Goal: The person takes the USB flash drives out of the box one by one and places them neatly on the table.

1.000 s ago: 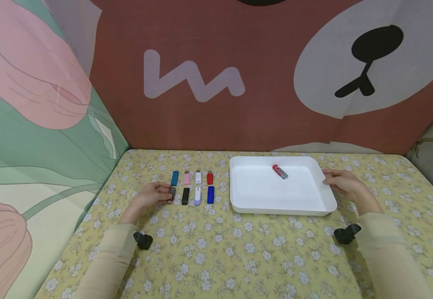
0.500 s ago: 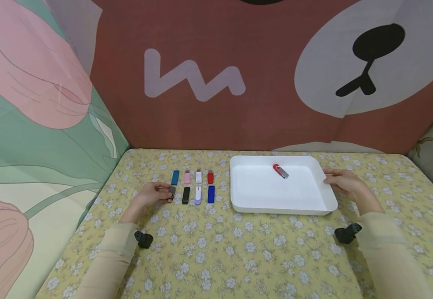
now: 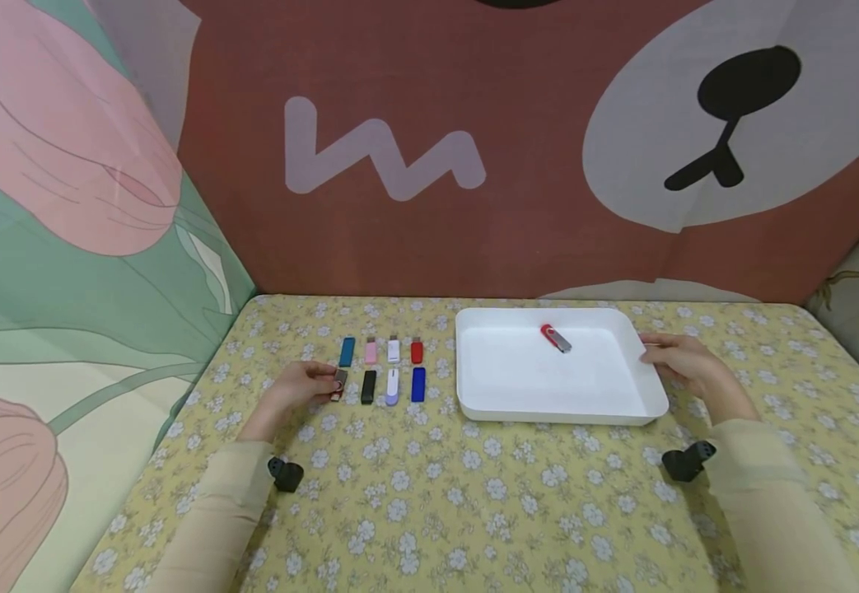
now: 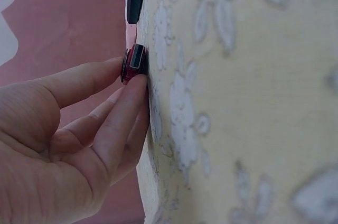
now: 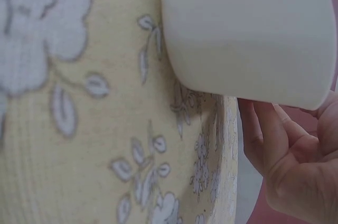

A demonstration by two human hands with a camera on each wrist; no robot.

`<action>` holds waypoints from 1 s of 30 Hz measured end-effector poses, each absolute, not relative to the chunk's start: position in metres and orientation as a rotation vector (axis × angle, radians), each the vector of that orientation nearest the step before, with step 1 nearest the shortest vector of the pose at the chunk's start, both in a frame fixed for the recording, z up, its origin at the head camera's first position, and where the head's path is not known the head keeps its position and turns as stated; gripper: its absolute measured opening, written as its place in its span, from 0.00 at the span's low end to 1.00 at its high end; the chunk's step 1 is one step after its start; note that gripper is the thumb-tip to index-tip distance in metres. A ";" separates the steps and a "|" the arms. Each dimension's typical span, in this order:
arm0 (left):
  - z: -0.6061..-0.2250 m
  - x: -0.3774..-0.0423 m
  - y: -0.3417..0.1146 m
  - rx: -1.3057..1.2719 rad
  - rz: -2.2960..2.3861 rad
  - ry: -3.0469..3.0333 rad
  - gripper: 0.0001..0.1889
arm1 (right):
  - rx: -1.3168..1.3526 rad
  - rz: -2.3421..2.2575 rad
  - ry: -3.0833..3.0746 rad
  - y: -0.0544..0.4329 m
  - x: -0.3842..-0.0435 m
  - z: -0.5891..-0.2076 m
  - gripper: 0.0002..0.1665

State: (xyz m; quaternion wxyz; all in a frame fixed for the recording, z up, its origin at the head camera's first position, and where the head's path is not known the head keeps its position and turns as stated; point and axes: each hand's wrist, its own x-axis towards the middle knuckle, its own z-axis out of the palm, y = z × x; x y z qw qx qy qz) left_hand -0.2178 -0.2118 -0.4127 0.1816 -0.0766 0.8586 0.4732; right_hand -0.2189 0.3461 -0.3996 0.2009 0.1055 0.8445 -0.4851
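Note:
At the left end of the front row, my left hand [image 3: 297, 389] pinches a USB flash drive [image 3: 339, 382] between thumb and fingertips. The left wrist view shows its dark red body [image 4: 135, 60] and metal plug end, close to the tablecloth. My right hand [image 3: 684, 364] grips the right wall of a white tray [image 3: 562, 414], thumb at the rim and fingers outside; in the right wrist view the tray wall [image 5: 253, 39] hides some fingertips. Inside the tray, near its back wall, lies a red and silver USB flash drive [image 3: 556, 338].
Beside the held drive lie black [image 3: 368, 387], white-and-purple [image 3: 392, 388] and blue [image 3: 417, 385] flash drives. Behind them lie teal [image 3: 347, 352], pink [image 3: 371, 351], white [image 3: 394, 351] and red [image 3: 417, 352] ones. Floral cloth [image 3: 473, 511] covers the table; a printed curtain [image 3: 414, 239] hangs behind.
The drive in my left hand has turned slightly, so its metal cover faces up more. My right hand and the tray have stayed in place.

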 end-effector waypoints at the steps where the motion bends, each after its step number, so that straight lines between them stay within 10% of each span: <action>1: -0.413 -0.218 -0.212 -0.223 1.329 2.428 0.21 | 0.295 -1.354 2.360 0.346 -0.219 -0.399 0.41; 30: -0.391 -0.217 -0.202 -0.216 1.364 2.456 0.22 | 0.341 -1.372 2.372 0.341 -0.217 -0.398 0.42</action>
